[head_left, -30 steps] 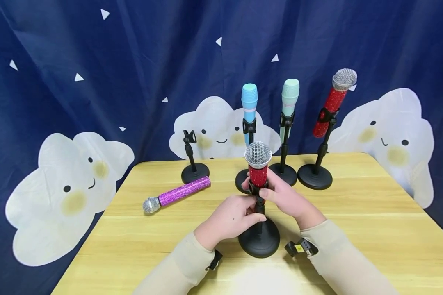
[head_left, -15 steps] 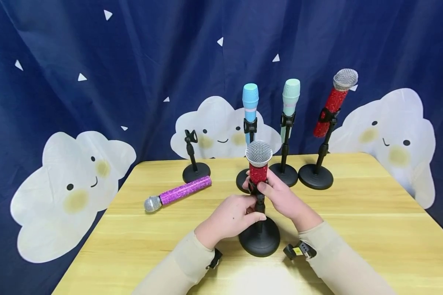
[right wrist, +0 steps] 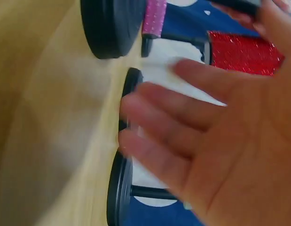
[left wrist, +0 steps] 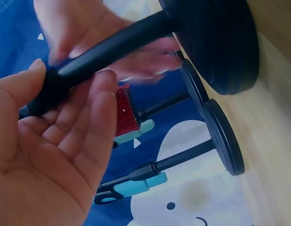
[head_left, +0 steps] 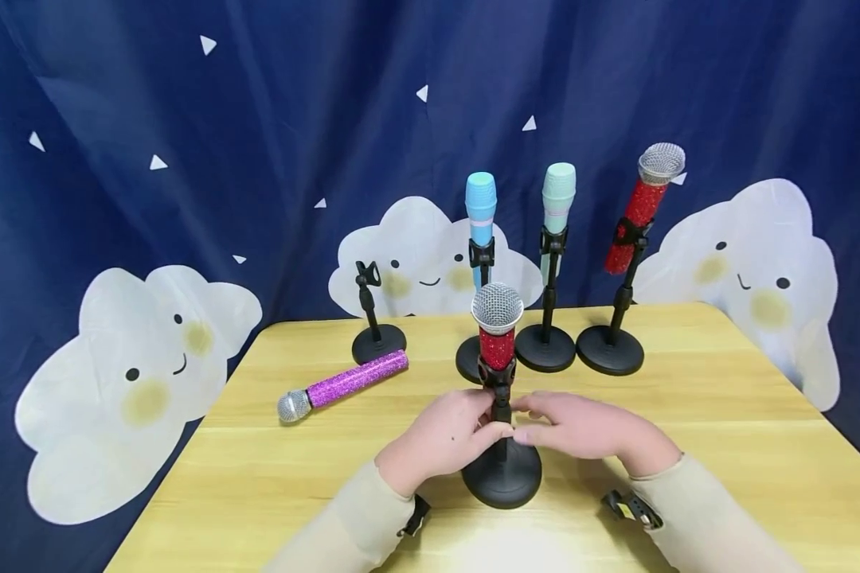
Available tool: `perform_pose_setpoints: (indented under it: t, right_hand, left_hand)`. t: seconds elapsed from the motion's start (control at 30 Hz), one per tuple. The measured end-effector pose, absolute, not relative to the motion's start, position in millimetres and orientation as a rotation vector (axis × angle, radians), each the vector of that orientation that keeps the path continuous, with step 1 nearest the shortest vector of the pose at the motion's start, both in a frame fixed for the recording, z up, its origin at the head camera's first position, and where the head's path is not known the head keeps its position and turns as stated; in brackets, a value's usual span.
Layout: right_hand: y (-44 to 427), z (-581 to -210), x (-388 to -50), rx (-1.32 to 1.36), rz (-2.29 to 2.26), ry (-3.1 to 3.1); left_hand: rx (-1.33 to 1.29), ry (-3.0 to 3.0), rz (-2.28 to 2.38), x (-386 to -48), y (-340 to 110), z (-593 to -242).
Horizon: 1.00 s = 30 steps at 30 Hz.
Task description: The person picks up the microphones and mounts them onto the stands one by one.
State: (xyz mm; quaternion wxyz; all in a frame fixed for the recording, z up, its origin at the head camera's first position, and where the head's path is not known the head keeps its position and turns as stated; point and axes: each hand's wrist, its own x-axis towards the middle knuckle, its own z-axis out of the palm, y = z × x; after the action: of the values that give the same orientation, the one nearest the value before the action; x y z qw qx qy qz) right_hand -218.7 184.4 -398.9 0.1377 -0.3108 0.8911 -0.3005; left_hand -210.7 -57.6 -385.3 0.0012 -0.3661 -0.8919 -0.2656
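Note:
In front of me on the table a red glittery microphone [head_left: 497,342] with a silver mesh head sits upright in the clip of a black microphone stand [head_left: 502,477]. My left hand [head_left: 440,434] grips the stand's pole [left wrist: 112,47] between thumb and fingers, just under the clip. On the pole's other side is my right hand [head_left: 588,427], its fingers extended and holding nothing. In the right wrist view the right hand's fingers [right wrist: 183,113] look spread and blurred. Part of the red microphone [right wrist: 244,52] shows beyond them.
A purple glittery microphone [head_left: 358,378] lies at left, by a bare black stand [head_left: 378,344]. Behind stand a blue microphone [head_left: 481,207], a mint microphone [head_left: 559,195] and another red microphone [head_left: 643,203], each in a stand. A blue cloud-patterned curtain [head_left: 294,95] hangs behind the wooden table [head_left: 258,493].
My right hand has let go of the red microphone near the clip and moved down and right, its fingers straightened. The left hand still holds the pole.

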Motion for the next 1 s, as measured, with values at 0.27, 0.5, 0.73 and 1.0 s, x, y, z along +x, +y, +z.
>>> perform_pose_setpoints:
  t: [0.27, 0.5, 0.73, 1.0]
  right_hand:
    - [155.8, -416.9, -202.9, -1.048, -0.553, 2.613]
    - [148.0, -418.2, -195.4, -1.012, -0.406, 2.734]
    - [147.9, -417.2, -194.8, -0.937, -0.406, 2.729]
    - [146.3, -420.2, -196.1, -0.965, -0.364, 2.751]
  left_hand:
    - [-1.160, -2.827, -1.110, -211.9, -61.6, -383.2]
    - [-1.155, -2.753, -1.208, -212.2, -59.5, -381.6]
    - [-0.916, -2.678, -1.099, -210.4, -51.4, -386.7]
    - [-1.118, -2.756, -1.165, -212.9, -59.7, -379.8]
